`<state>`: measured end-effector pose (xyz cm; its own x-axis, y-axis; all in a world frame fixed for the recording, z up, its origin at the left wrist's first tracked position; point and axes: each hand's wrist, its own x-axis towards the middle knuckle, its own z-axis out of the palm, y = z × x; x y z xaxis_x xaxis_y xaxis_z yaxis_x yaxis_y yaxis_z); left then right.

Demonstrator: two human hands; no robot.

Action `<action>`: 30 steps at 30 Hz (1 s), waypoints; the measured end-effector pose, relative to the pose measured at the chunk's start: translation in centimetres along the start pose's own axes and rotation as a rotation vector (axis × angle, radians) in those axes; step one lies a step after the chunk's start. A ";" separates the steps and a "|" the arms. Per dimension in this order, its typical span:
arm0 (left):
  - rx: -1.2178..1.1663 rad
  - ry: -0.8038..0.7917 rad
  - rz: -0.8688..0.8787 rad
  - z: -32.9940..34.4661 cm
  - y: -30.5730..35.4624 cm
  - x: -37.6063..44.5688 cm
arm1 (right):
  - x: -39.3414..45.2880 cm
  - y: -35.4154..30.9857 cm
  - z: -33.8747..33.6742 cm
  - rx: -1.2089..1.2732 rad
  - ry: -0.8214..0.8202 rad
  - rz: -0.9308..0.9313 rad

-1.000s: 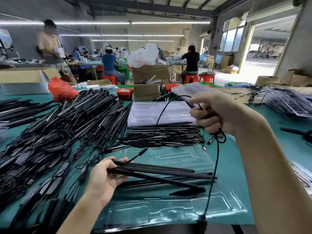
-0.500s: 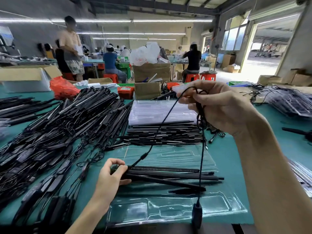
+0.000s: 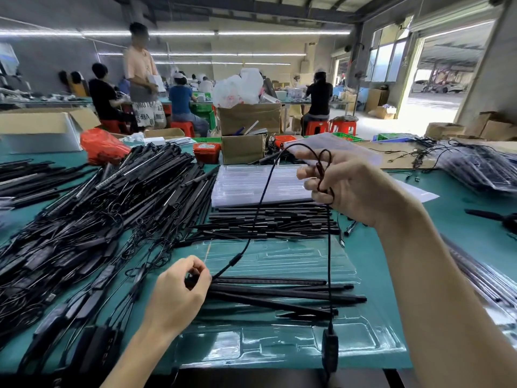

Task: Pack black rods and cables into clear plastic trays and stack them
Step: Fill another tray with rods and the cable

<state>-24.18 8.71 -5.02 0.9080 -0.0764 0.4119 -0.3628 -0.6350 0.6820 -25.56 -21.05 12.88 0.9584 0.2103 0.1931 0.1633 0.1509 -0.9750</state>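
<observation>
Pinching the near ends of a few thin black rods (image 3: 279, 294), the left hand (image 3: 179, 298) has its grip closed tight round them, thumb curled over the top. Those rods lie slightly fanned across the clear plastic tray (image 3: 279, 345), a glossy moulded sheet with shallow rectangular pockets, flat on the green worktop (image 3: 391, 264). Raised above the tray, the right hand (image 3: 352, 189) grips a thin black cable (image 3: 329, 261) looped round its curled fingers; one strand hangs straight down to a small dark block at the tray's near edge, the other arcs down towards the left hand. Behind the tray sits a row of more rods (image 3: 268, 219), then a stack of clear trays (image 3: 257, 184). Left of the tray sprawls a tangled heap of rods and wires (image 3: 92, 219).
</observation>
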 end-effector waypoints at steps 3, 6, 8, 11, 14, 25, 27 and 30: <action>0.145 -0.005 0.085 0.0 -0.1 -0.2 | -0.1 1.2 -0.7 -0.007 0.001 -0.009; 0.234 0.002 0.119 0.2 -0.1 -0.6 | -0.2 2.3 -1.4 0.060 -0.014 0.019; 0.301 -0.007 0.144 0.3 0.0 -0.7 | -0.2 2.8 -1.5 0.021 -0.032 0.091; 0.375 -0.041 0.201 0.4 -0.1 -0.6 | -0.3 3.0 -1.5 -0.097 -0.037 0.120; 0.323 -0.079 0.188 0.2 -0.2 -0.4 | -0.2 2.9 -1.3 -0.069 -0.048 0.098; 0.106 -0.500 0.429 -0.1 -0.6 -0.6 | 0.1 3.0 -0.8 -0.074 -0.053 0.065; 0.097 -0.518 0.393 0.0 -0.9 -0.4 | 0.1 3.1 -0.8 -0.081 -0.048 0.074; 0.009 -0.543 0.308 0.3 -1.1 0.0 | 0.1 3.2 -0.8 -0.091 -0.047 0.084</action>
<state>-23.73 9.11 -5.96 0.7399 -0.6354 0.2209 -0.6250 -0.5278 0.5752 -24.76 -21.29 9.66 0.9578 0.2643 0.1132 0.1055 0.0431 -0.9935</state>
